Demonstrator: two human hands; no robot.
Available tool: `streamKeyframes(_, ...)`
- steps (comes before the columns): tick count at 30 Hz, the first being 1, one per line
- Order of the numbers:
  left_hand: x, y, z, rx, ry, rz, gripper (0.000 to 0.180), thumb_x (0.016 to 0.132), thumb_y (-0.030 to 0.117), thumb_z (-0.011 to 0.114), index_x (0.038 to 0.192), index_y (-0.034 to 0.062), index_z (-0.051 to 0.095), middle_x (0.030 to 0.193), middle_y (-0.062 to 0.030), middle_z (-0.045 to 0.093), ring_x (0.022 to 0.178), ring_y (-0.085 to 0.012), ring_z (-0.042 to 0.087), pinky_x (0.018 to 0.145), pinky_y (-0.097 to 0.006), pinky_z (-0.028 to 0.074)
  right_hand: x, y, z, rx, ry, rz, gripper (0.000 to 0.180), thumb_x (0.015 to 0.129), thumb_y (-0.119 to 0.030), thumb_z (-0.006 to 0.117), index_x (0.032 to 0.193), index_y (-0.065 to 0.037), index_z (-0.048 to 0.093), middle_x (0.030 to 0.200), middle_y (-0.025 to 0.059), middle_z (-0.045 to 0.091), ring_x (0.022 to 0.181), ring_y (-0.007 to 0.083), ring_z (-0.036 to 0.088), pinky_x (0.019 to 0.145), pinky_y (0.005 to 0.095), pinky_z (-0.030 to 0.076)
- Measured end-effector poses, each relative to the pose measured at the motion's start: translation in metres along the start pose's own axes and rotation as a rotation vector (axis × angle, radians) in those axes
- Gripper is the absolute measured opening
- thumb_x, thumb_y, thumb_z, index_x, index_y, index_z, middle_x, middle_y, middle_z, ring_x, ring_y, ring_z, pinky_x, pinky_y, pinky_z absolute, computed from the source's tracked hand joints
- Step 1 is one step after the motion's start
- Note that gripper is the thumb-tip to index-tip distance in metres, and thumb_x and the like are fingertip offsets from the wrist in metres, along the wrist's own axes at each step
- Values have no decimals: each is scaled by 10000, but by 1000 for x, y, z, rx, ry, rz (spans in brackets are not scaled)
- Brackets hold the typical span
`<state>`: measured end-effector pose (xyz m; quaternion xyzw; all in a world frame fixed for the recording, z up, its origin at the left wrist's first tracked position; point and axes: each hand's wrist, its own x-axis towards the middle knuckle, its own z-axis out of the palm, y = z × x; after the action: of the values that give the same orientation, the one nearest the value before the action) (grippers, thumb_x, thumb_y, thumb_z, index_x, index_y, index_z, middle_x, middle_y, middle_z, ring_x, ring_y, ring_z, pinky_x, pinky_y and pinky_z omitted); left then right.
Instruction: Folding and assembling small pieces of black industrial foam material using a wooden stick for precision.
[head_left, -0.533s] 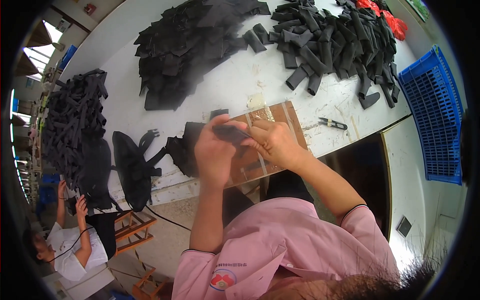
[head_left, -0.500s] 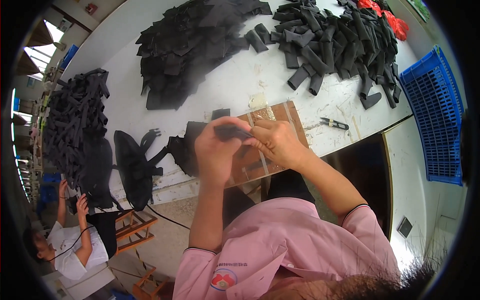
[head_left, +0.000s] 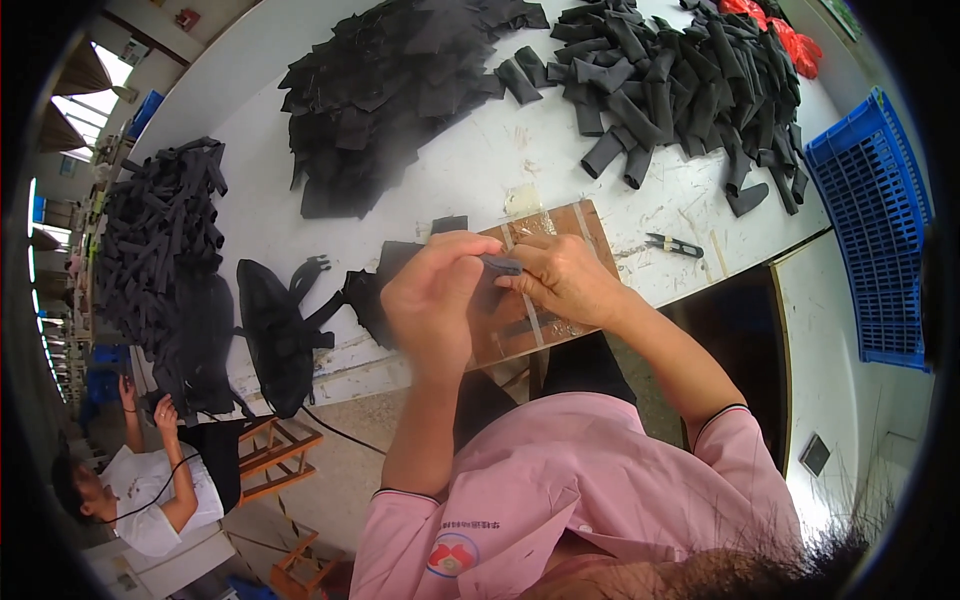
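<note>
Head view: left hand point(head_left: 432, 300) and right hand point(head_left: 565, 280) both pinch one small flat dark fabric piece point(head_left: 498, 265), matte and soft, above a brown board point(head_left: 585, 225) on the white worktop point(head_left: 480, 170). Flat black cut pieces point(head_left: 390, 90) and rolled black tubes point(head_left: 680, 80) heaped beyond; snips point(head_left: 672, 244) right.

We see a white table point(head_left: 480, 170) carrying black fabric heaps point(head_left: 400, 90) beyond our hands, a brown board point(head_left: 560, 280) under them, and snips point(head_left: 672, 244) to their right.
</note>
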<state>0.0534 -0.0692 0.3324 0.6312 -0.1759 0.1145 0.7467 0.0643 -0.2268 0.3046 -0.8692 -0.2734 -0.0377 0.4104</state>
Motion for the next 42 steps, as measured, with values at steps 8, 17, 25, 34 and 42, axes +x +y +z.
streamKeyframes(8,-14,-7,-10,-425,249,-163,120,851,134,515,882,29,563,897,-102,581,870,-178,518,847,-336,389,2,0,14,-13,94,-145,270,773,-210,587,621,-27,459,582,110,468,545,289,491,475,365,374)
streamKeyframes(17,-6,-11,-17,-34,167,-95,95,828,57,519,858,-18,569,844,-92,596,812,-147,537,783,-282,404,2,0,6,-77,43,-128,285,785,-248,589,623,-38,483,518,106,495,452,272,499,442,345,383)
streamKeyframes(25,-30,-68,-57,1137,-276,40,300,657,24,571,956,25,549,1003,-124,552,955,-288,512,792,-368,407,28,29,-39,780,518,451,503,888,-448,353,922,11,553,602,28,515,551,92,475,530,220,385)
streamKeyframes(34,-36,-92,-68,1148,-203,109,107,669,24,611,764,-4,568,783,-110,581,699,-258,572,602,-326,457,-48,7,25,863,76,640,437,898,-403,386,800,-13,559,587,13,494,500,81,446,463,211,364)
streamKeyframes(42,-42,-32,-49,-157,127,-782,102,733,39,646,817,5,600,693,-52,599,586,-74,551,507,-165,425,-30,-34,49,495,265,342,133,737,-102,631,807,3,590,655,86,557,571,172,566,517,270,442)
